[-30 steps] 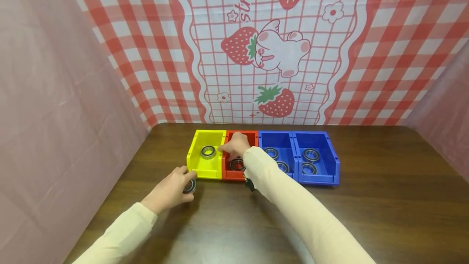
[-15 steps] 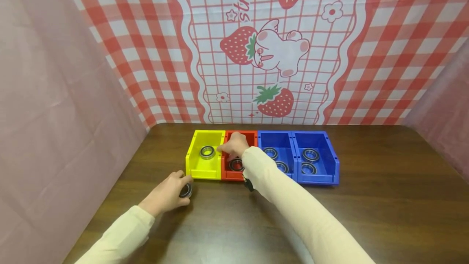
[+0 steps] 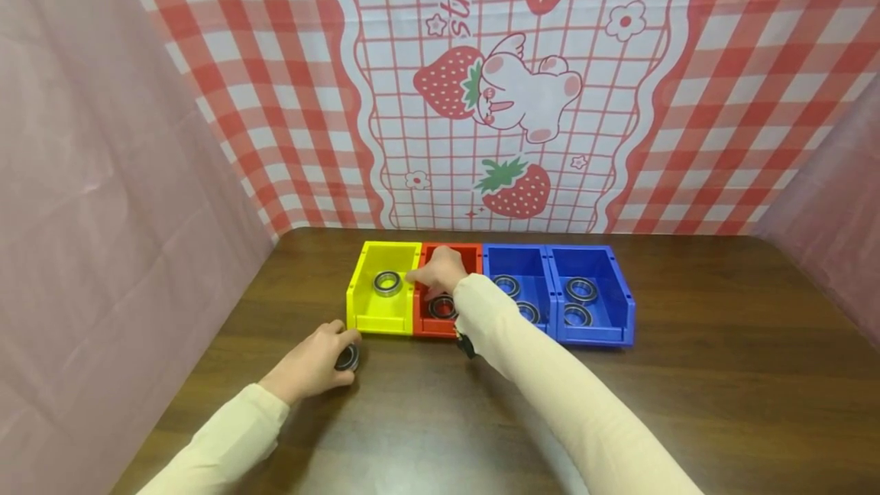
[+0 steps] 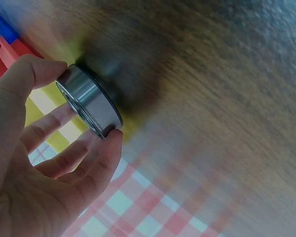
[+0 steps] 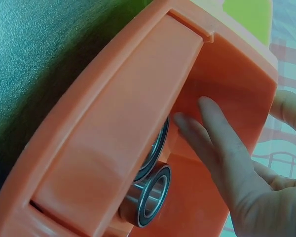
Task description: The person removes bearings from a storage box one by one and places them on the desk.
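Drape (image 3: 103,174), pink, stands at far left, beside a checked cloth (image 3: 289,98) that forms the backdrop. Left hand (image 3: 312,363), in a pale sleeve, holds one bearing (image 4: 91,101) by its rim between thumb and fingers, tilted, near the front corner of the yellow bin (image 3: 378,325). Whether this bearing touches the table (image 3: 722,327) cannot be told.

Yellow bin contains one bearing lying flat. Red bin (image 3: 431,329) adjoins it. Right hand (image 3: 442,273) is inside the red bin, fingers extended and loosely spread, holding nothing; one finger reaches over the wall toward the yellow bin. Two bearings (image 5: 132,205) sit close together behind the red bin's front wall, below the fingertips, apart from them in the right wrist view. A dark item (image 3: 467,346) shows beneath the right cuff.

Left blue bin (image 3: 519,257) contains two bearings, the nearer partly covered by the right sleeve (image 3: 571,388). Right blue bin (image 3: 596,335), last in the row, contains two, lying flat.
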`<state>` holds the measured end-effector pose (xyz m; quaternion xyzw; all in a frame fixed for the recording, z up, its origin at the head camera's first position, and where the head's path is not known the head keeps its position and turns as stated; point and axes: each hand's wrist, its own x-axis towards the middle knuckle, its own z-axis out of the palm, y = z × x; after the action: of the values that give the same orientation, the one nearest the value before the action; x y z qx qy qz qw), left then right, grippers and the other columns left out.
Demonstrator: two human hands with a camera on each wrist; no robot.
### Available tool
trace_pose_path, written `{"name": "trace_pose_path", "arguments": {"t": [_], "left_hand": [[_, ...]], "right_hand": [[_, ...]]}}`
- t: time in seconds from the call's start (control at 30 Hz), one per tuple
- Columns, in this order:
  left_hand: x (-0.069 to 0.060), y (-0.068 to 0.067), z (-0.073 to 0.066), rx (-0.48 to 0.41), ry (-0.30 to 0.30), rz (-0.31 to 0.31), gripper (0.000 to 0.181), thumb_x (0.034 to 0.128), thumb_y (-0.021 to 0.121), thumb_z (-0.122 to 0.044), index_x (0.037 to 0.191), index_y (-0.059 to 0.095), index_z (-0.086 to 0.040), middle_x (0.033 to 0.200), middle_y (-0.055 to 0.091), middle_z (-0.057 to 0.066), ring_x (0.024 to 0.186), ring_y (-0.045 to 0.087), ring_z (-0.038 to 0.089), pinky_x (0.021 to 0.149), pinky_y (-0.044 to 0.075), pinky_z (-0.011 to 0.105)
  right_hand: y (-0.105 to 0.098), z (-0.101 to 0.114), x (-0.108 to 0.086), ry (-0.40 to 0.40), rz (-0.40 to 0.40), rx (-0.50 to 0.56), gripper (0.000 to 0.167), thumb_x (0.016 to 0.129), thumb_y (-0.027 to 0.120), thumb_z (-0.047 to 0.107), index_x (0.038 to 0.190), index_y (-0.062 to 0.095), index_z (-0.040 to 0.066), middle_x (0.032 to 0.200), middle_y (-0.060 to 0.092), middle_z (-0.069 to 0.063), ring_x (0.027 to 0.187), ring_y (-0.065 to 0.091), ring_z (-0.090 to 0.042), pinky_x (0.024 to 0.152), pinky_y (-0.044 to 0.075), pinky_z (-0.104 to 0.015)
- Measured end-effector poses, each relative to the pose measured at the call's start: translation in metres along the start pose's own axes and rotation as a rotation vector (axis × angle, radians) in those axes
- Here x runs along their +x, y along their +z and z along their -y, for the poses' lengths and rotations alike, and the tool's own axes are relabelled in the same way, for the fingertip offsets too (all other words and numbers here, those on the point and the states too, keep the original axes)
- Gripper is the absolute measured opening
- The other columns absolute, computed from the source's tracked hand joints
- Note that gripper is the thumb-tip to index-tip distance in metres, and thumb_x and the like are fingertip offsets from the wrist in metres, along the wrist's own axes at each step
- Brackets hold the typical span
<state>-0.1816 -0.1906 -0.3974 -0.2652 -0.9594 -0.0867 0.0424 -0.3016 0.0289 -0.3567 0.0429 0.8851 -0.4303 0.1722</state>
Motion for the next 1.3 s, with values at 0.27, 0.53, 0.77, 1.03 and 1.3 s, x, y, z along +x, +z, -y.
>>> {"name": "trace_pose_path", "arguments": {"t": [0.27,0.53,0.77,1.03,1.3], "left_hand": [[0.0017,-0.0015,0.001,0.0,-0.016,0.019,0.042,0.067,0.081,-0.014,0.104,0.064,-0.004,0.087,0.055,0.006,0.076,0.052,0.014,0.068,0.051,0.029],[0.0023,-0.001,0.0011,-0.014,-0.035,0.031,0.041,0.0675,0.08,-0.013,0.104,0.064,-0.005,0.086,0.055,0.006,0.076,0.053,0.014,0.067,0.051,0.029],[0.0034,0.0008,0.0019,-0.022,-0.024,0.029,0.039,0.0675,0.079,-0.012,0.103,0.064,-0.004,0.085,0.055,0.005,0.074,0.053,0.013,0.066,0.05,0.026],[0.0028,0.0004,0.0019,-0.047,-0.019,0.032,0.038,0.0682,0.079,-0.011,0.103,0.064,-0.004,0.087,0.057,0.007,0.075,0.054,0.013,0.066,0.052,0.027],[0.0046,-0.0002,0.0037,-0.078,-0.044,0.062,0.038,0.0682,0.079,-0.01,0.102,0.064,-0.004,0.087,0.057,0.008,0.076,0.054,0.014,0.068,0.052,0.028]], "right_hand": [[0.0015,0.0021,0.0021,0.015,-0.003,0.018,0.037,0.081,0.076,0.021,0.104,0.057,0.0,0.097,0.065,-0.015,0.064,0.072,-0.023,0.065,0.059,-0.032],[0.0022,0.0034,0.0019,0.005,0.002,0.014,0.037,0.081,0.076,0.021,0.103,0.055,0.0,0.091,0.064,-0.014,0.065,0.072,-0.024,0.064,0.059,-0.031],[0.0005,0.0023,-0.0008,0.002,0.005,0.036,0.035,0.081,0.076,0.02,0.103,0.056,0.001,0.092,0.064,-0.014,0.069,0.072,-0.024,0.068,0.059,-0.032],[0.0003,0.002,-0.0016,0.009,0.008,0.024,0.037,0.082,0.075,0.022,0.107,0.057,0.0,0.101,0.065,-0.015,0.069,0.073,-0.024,0.069,0.059,-0.032],[0.0004,0.0019,-0.0008,0.007,0.003,0.001,0.036,0.082,0.075,0.024,0.105,0.058,0.001,0.1,0.066,-0.014,0.068,0.072,-0.023,0.069,0.059,-0.032]]}}
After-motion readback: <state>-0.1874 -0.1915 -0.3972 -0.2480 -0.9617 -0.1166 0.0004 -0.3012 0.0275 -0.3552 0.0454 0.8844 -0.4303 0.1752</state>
